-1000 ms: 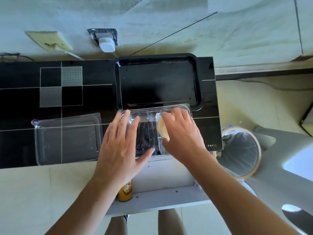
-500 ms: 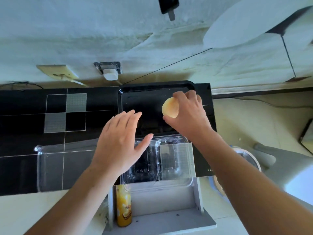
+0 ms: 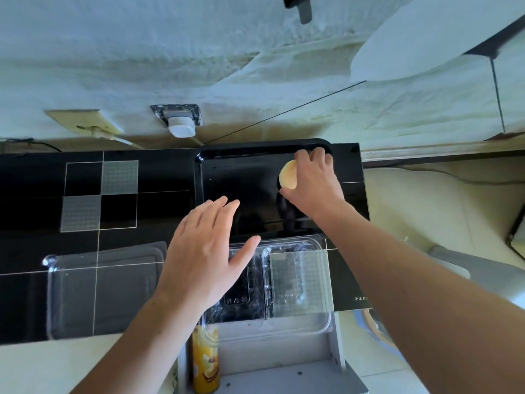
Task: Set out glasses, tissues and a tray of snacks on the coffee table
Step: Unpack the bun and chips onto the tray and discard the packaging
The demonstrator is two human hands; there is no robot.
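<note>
The pale round snack [image 3: 288, 175] sat pinched in the right hand [image 3: 312, 180], low over the black tray [image 3: 227, 172]'s far corner. Best lowered flat, then released. The left hand [image 3: 204, 251] hovered open, empty, above the clear container [image 3: 295, 282].

Small marks on table [image 3: 352, 291] edge, seemingly unreadable.

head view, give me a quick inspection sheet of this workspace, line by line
surface: glossy black table top with a grey square pattern.
job's things: black tray bare so far; round pale snack over its far right corner; clear snack container looks emptied.
clutter: clear lid at left; yellow can below the table edge.
hands: right hand grips the snack; left hand open, holding nothing.
cables: thin dark line across the floor.
surroundings: bin, mostly hidden.
</note>
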